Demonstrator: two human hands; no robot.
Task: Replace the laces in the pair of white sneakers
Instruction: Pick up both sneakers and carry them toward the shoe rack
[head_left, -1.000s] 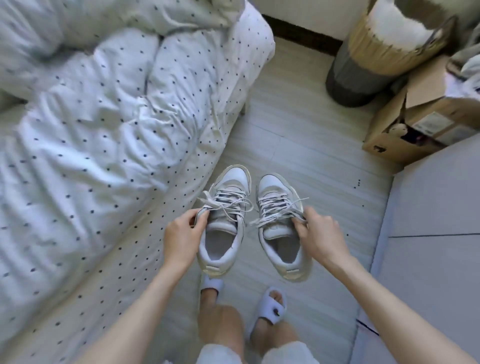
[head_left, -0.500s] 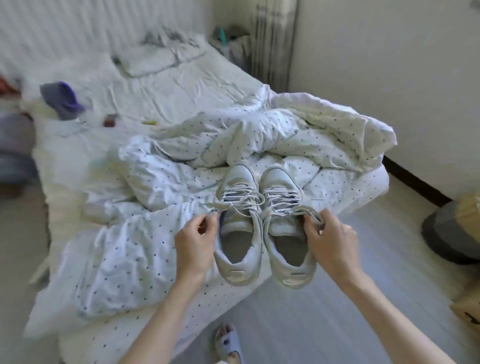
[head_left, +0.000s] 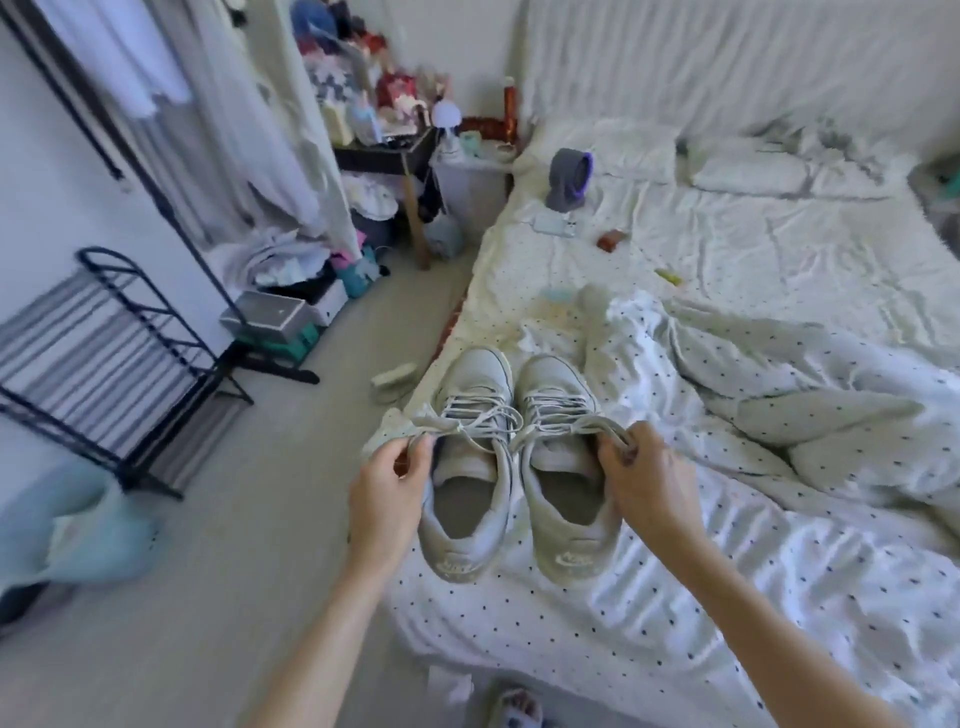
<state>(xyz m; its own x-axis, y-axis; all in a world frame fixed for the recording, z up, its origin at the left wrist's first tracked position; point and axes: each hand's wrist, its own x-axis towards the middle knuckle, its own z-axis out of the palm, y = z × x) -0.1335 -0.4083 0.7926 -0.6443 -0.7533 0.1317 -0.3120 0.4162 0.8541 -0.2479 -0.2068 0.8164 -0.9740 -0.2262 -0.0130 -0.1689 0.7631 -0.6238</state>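
Two white sneakers hang side by side over the corner of the bed, toes pointing away from me. My left hand (head_left: 387, 491) pinches the laces and collar edge of the left sneaker (head_left: 470, 467). My right hand (head_left: 647, 480) grips the laces and collar edge of the right sneaker (head_left: 563, 467). Both shoes are laced with pale laces (head_left: 483, 415), their bows loose across the tongues. The heels face me, and both shoe openings show.
A dotted duvet (head_left: 753, 467) lies rumpled on the bed (head_left: 779, 249), with a small fan (head_left: 569, 174) and small items on the sheet. A black shoe rack (head_left: 104, 364) stands on the left floor, near a clothes rail and cluttered shelves. My slippered foot (head_left: 517, 709) shows below.
The view has swung from the floor to the bed and on to the left. Both hands have carried the sneakers up from above the floor to over the bed corner, holds unchanged.
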